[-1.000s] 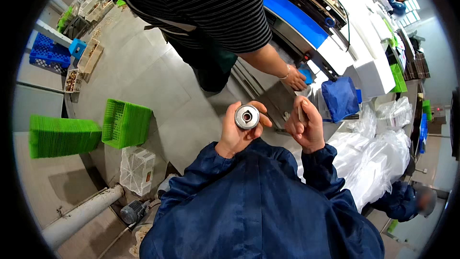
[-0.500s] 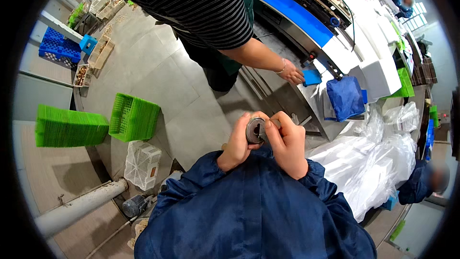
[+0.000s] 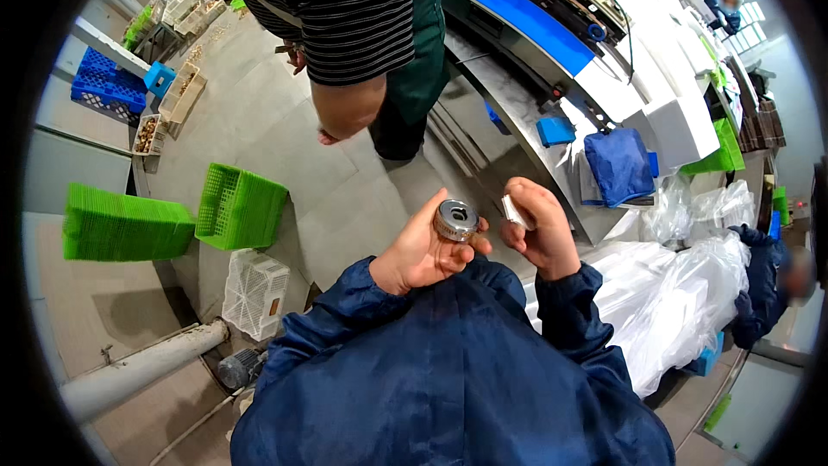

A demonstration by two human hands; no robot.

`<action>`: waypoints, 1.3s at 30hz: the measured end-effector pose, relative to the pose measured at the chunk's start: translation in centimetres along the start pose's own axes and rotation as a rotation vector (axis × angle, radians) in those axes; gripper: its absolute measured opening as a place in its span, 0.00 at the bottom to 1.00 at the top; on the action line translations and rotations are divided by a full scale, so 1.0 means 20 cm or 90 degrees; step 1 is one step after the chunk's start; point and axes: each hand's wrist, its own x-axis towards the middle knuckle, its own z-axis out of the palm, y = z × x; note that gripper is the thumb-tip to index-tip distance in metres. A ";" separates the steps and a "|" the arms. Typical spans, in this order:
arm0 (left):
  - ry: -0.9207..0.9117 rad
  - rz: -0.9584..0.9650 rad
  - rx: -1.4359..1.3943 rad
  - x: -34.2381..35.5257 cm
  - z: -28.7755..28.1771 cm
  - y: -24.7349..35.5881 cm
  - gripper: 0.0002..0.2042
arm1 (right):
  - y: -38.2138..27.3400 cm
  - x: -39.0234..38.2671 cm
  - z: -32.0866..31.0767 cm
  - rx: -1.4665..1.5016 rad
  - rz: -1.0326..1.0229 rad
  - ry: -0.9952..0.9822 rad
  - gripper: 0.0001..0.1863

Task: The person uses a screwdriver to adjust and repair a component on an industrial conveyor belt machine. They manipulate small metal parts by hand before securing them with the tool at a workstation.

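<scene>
My left hand (image 3: 423,250) holds a small round metal part (image 3: 454,219) with a hole in its middle, hole side up, in front of my chest. My right hand (image 3: 541,229) is closed around a small white piece (image 3: 514,211), just right of the metal part and a little apart from it. Both arms wear dark blue sleeves.
A person in a striped shirt and green apron (image 3: 362,26) stands close ahead. A long machine with a blue strip (image 3: 517,22) runs on the right, a blue cloth (image 3: 619,166) hanging on it. Green crates (image 3: 239,205), a white crate (image 3: 254,293), and clear plastic bags (image 3: 681,293) lie around.
My hands were pressed together on the metal part; now they have parted, the right hand drawing away to the right. The person ahead has pulled the arm back from the machine.
</scene>
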 end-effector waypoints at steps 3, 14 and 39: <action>0.010 -0.024 -0.081 -0.03 0.02 -0.01 0.35 | 0.02 0.00 -0.07 0.101 -0.055 -0.028 0.07; 0.048 0.105 0.012 -0.06 0.02 -0.10 0.34 | 0.06 -0.05 0.13 -0.546 -0.209 0.004 0.24; -0.318 0.174 -0.035 -0.06 -0.20 -0.14 0.21 | 0.10 -0.12 -0.15 0.102 -0.012 0.008 0.12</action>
